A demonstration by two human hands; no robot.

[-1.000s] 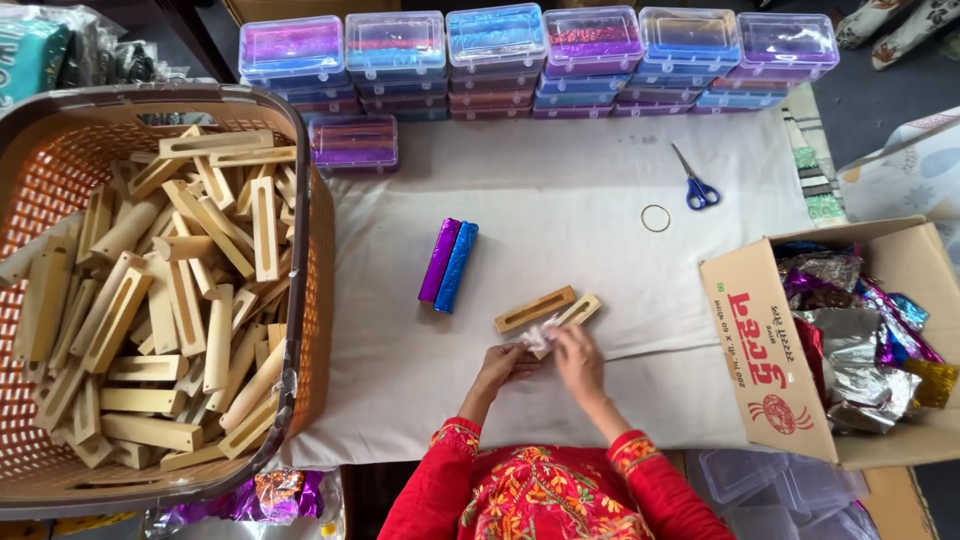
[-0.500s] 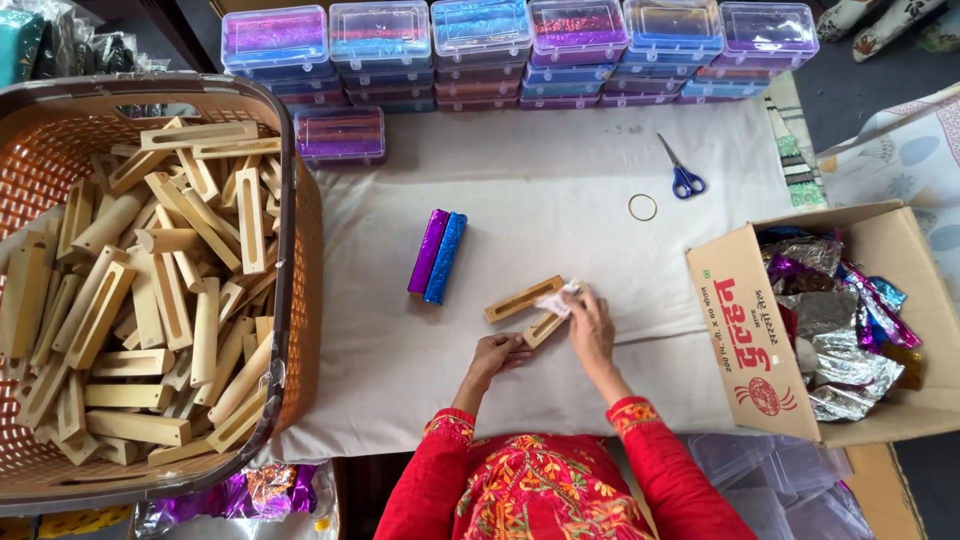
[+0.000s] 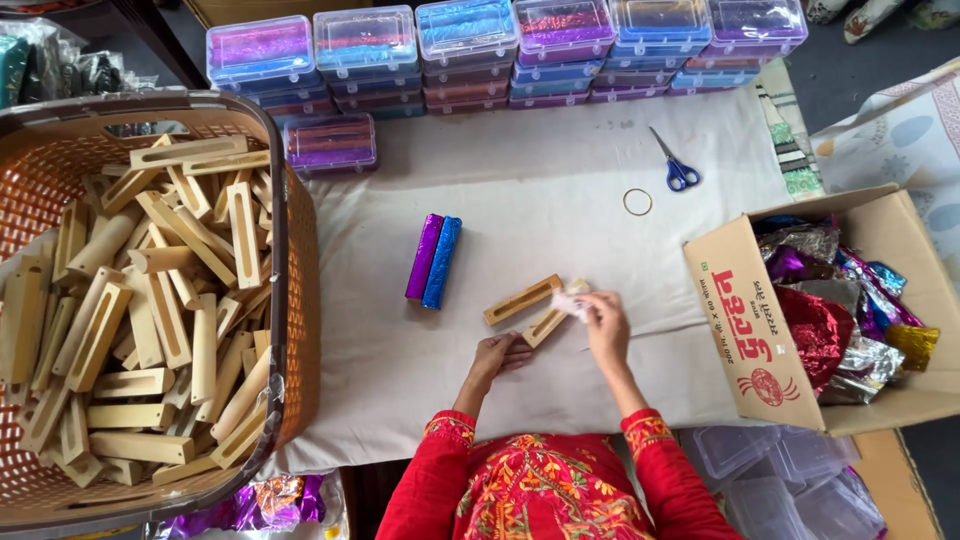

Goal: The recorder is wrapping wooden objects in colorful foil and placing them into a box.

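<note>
1. Wooden block, slotted and pale, lies slanted on the white cloth between the two hands; the left hand rests its fingers on the block's lower end, pressing rather than closing round it.
2. The right hand pinches a small pale pink scrap between thumb and fingertips, right at the block's upper end; whether it is tape or paper cannot be told.
3. A second slotted block lies just beside the first, on its upper left, untouched.
4. To the left, a purple wrapped bar and a blue wrapped bar lie side by side, touching, on the cloth.
5. Farther up the cloth sit a rubber ring and blue-handled scissors.
6. An orange basket on the left is heaped with bare slotted blocks.
7. A cardboard box on the right holds crumpled shiny foil.
8. Clear plastic cases of coloured foil stand stacked in a row along the far edge.
</note>
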